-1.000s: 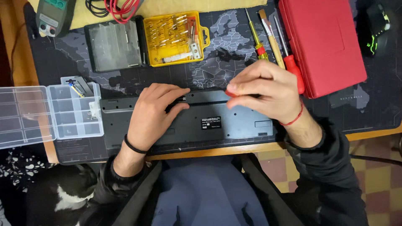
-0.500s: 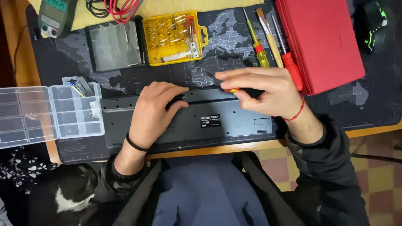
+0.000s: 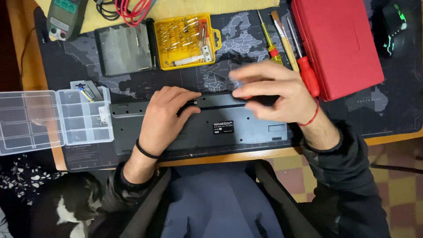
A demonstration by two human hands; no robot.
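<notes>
Working on a black keyboard (image 3: 200,128) laid underside-up along the near edge of the map-printed desk mat (image 3: 387,110), head view: left hand (image 3: 162,120) rests flat on the back panel, fingers together and reaching to the upper ridge, while right hand (image 3: 275,92) hovers over that ridge, blurred, fingers curled around something small and reddish that cannot be made out. Back panel appears still seated, so opening looks barely begun; compartment box (image 3: 53,119) at the left edge holds few parts, yellow bit case (image 3: 187,40) lies open at the far edge, and red-handled screwdriver (image 3: 306,72) lies unused beside the red case (image 3: 337,44).

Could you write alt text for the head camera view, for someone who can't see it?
A person's left hand and right hand rest on a black keyboard lying face down on a dark desk mat. Behind it lie a yellow bit case, screwdrivers and a red case.
</notes>
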